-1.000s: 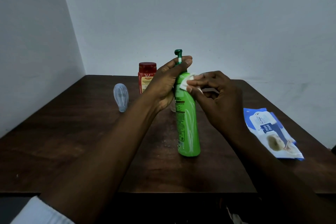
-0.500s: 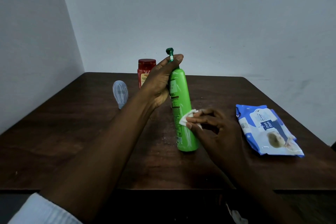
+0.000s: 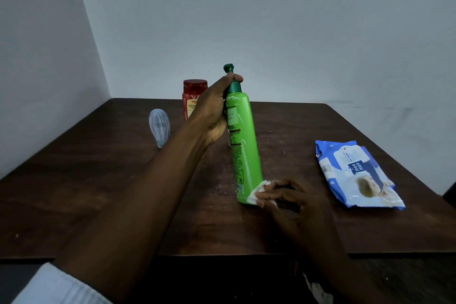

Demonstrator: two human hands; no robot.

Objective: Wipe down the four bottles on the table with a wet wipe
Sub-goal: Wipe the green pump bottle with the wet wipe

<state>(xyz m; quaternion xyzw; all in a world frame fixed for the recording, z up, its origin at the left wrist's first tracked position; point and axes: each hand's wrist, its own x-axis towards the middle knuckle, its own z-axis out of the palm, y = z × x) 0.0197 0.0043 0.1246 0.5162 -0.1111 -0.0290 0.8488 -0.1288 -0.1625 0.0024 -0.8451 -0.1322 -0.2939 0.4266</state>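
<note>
White wet wipe [image 3: 259, 192], folded small: pinched between the thumb and fingertips of my right hand [image 3: 292, 203] and pressed to the right side of the green pump bottle [image 3: 243, 143], at its foot.

Left hand [image 3: 214, 109]: fingers curled round the bottle's neck and shoulder, fingertips over the dark green collar under the pump head. It holds the bottle tilted, top leaning left, base at or just above the dark wooden table [image 3: 98, 180]; I cannot tell whether they touch.

Change noted: a second ago the wipe sits at the bottle's shoulder, close under my left hand; half a second ago, low on the body; now at the bottom edge. One full-length downward stroke on this side looks finished. My judgement: the bottle wants turning for its other faces, with the pump head still to do.

Beyond the hands:
- red-lidded jar [image 3: 193, 96], behind my left hand, partly hidden;
- small clear bottle [image 3: 159, 126], left of it, standing apart;
- blue wet-wipe pack [image 3: 355, 173], lying flat to the right, well apart.

A fourth bottle I cannot make out from here. None of these is in hand, so the task is early.
</note>
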